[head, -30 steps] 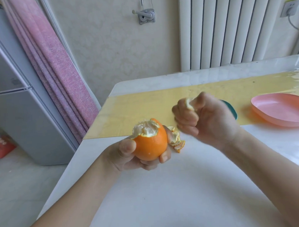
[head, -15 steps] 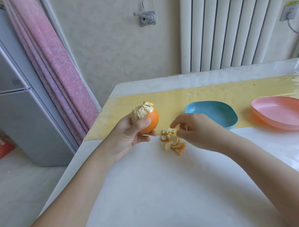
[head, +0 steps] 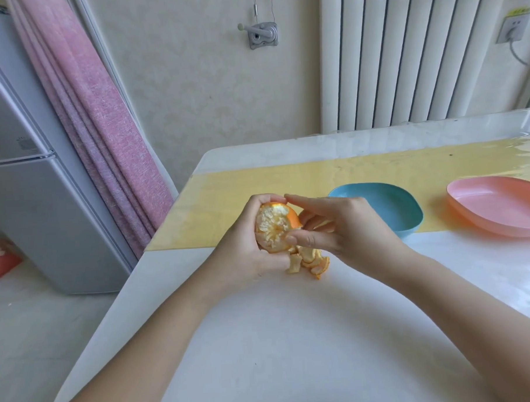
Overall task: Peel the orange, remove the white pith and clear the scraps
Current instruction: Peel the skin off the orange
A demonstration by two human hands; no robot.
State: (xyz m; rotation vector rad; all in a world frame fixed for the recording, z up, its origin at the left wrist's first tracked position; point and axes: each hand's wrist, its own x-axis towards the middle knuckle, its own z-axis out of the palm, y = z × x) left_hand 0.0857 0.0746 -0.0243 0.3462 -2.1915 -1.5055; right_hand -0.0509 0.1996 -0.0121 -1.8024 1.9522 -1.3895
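A grey refrigerator (head: 29, 186) stood at the far left, with a pink curtain (head: 96, 117) hanging beside it. The left forearm reached up from the lower left across a white table (head: 294, 336). The left hand (head: 244, 250) grasped the orange (head: 293, 219), its fingers curled round the fruit's far side. It held the orange just above the table, over the near edge of a yellow mat (head: 221, 199). The torn, pithy patch faced the camera. The right hand (head: 346, 224) came in from the right and pinched the same fruit. Its forefinger stretched over the top and its thumb tip pressed the lower rim of the peeled patch. Peel scraps (head: 313, 261) lay heaped on the table just below both hands. Further right on the mat sat a blue dish (head: 391, 207), then a pink dish (head: 501, 211).
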